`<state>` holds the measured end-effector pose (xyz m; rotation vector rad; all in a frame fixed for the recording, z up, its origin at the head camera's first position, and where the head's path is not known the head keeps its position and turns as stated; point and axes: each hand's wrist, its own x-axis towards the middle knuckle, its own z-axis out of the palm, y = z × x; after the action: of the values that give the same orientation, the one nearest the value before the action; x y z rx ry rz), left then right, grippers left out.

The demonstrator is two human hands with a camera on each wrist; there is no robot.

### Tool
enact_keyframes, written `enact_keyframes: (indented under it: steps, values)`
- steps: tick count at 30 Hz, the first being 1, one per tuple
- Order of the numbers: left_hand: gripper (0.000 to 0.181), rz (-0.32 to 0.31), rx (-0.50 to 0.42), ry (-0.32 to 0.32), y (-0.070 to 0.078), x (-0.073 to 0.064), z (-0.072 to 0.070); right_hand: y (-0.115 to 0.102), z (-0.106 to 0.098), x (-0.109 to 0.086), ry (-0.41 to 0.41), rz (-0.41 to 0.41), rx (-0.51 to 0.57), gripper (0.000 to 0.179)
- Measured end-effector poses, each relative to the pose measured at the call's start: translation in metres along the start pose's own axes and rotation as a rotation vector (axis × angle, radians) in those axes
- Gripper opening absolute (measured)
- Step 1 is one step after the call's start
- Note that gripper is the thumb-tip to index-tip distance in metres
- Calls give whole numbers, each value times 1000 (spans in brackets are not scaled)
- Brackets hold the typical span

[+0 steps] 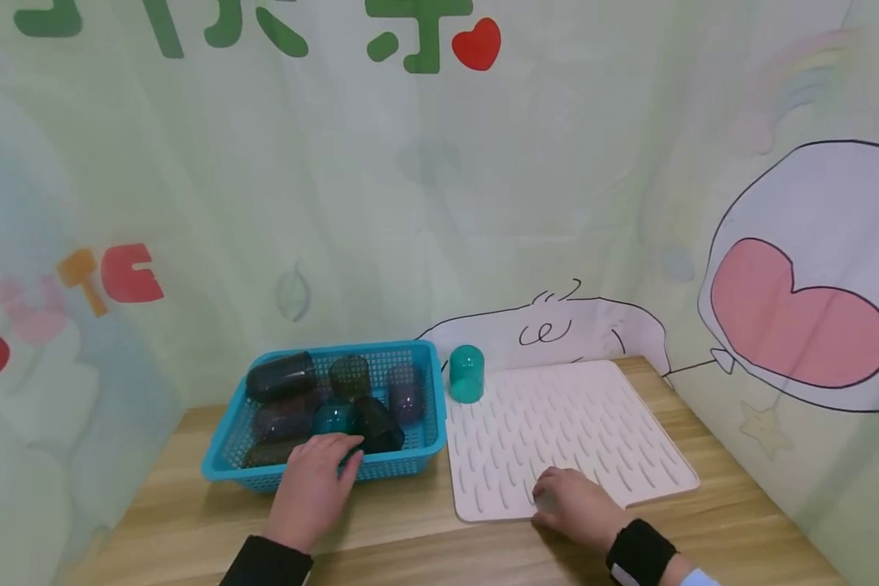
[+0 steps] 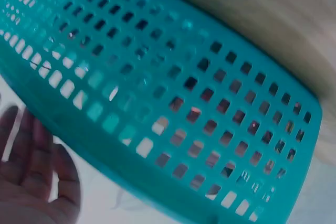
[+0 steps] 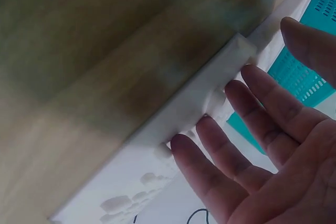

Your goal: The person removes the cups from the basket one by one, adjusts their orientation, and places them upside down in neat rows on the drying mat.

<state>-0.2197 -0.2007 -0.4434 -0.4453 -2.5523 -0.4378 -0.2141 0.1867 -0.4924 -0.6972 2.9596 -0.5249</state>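
My left hand reaches over the front rim of a blue plastic basket, its fingers beside a teal cup lying inside. In the left wrist view the left fingers look loosely bent next to the rim, and no object shows in them. Several dark, see-through cups lie around the teal one, among them a black cup. My right hand rests at the front edge of a white ridged mat. In the right wrist view its fingers are spread and hold nothing.
Another teal cup stands upside down on the mat's back left corner, close to the basket. The wooden table carries basket and mat. Behind it hangs a printed cloth, with more cloth at both sides.
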Motion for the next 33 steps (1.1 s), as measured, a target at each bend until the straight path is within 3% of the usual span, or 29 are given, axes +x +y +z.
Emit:
enact_keyframes:
  steps: [4, 7, 13, 20, 27, 33]
  values:
    - [44, -116, -19, 2, -7, 11, -1, 0, 0, -3, -1, 11, -2, 28]
    - [58, -209, -40, -32, -12, 21, -3, 3, 0, -5, 2, 16, -19, 27]
    - [71, -320, -58, -154, -18, 42, -2, 9, 2, -4, 24, 29, -65, 26]
    - [81, -443, -45, -329, -26, 45, -5, 1, 2, 6, -4, -27, -83, 28]
    - [86, -480, -21, -392, -30, 47, 0, 4, 5, 8, -5, -34, -95, 27]
    - [85, -483, -15, -389, -26, 54, 7, 9, 5, 1, 0, -19, -83, 29]
